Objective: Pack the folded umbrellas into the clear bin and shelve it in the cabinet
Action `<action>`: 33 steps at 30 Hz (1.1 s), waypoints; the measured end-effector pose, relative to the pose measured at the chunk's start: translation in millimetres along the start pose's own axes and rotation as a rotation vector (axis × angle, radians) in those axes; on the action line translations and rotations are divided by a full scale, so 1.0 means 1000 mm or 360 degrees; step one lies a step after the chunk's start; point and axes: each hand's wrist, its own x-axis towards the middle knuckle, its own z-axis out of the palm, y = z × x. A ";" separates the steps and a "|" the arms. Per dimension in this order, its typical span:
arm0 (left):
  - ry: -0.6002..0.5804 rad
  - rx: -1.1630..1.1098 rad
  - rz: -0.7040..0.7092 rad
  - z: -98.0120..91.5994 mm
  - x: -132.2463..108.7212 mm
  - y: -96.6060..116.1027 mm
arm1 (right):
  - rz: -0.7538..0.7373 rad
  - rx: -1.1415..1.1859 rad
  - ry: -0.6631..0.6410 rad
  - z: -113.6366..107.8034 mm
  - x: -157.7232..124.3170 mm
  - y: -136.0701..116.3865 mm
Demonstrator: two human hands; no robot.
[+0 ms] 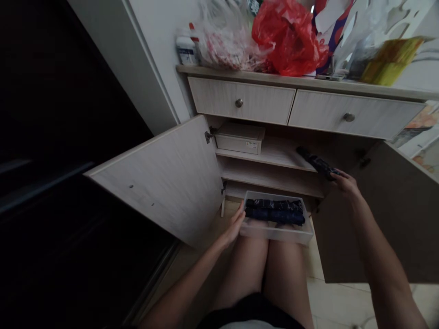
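We are seeing the right hand (345, 185) closing around the near end of a slim, dark, patterned folded umbrella (318, 163), which is pointing far and left, in front of the cabinet's upper shelf; we cannot tell whether it is touching the shelf. The left hand (236, 222) is resting its fingers along the left wall of a shallow, translucent plastic tray (298, 236); its thumb is hiding from us, so we cannot tell how tightly it is gripping. The tray is sitting over the knees, and two folded umbrellas are lying side by side in it: a black one with pale checks (277, 204) on the far side, a navy one (276, 215) nearer.

On the upper shelf at left, a pale rectangular box (236, 139) is showing a small white label with green (251, 145), too small for us to read. On the cabinet top, a white bottle (187, 51) is bearing a blue label whose print is blurring. Behind a crumpled red plastic bag (291, 39), white writing on a dark package (254, 6) is running off the upper edge, unreadable to us. At far right, a yellow package (393, 61) is smearing with motion.
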 end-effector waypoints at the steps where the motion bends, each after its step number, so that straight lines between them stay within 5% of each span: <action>1: -0.0004 0.0010 0.0013 0.000 0.001 -0.001 | -0.0009 -0.0010 -0.0150 -0.007 -0.017 -0.001; 8: -0.0023 0.0171 0.0044 0.000 -0.001 0.000 | 0.0059 -0.0151 -0.1111 -0.018 -0.133 -0.006; 14: -0.0035 0.0233 0.0089 0.000 -0.004 0.000 | -0.0058 -0.0401 -0.1639 0.009 -0.168 -0.002; 25: 0.0017 0.0220 0.0152 -0.002 -0.001 -0.008 | -0.0966 -0.1222 -0.1770 0.034 -0.160 0.019; 30: 0.0010 0.0218 0.0158 -0.001 0.002 -0.010 | -0.0946 -0.1120 -0.1830 0.031 -0.147 0.021; 33: -0.0012 0.0220 0.0144 -0.003 0.002 -0.009 | -0.0645 -0.0728 -0.1319 0.027 -0.140 0.039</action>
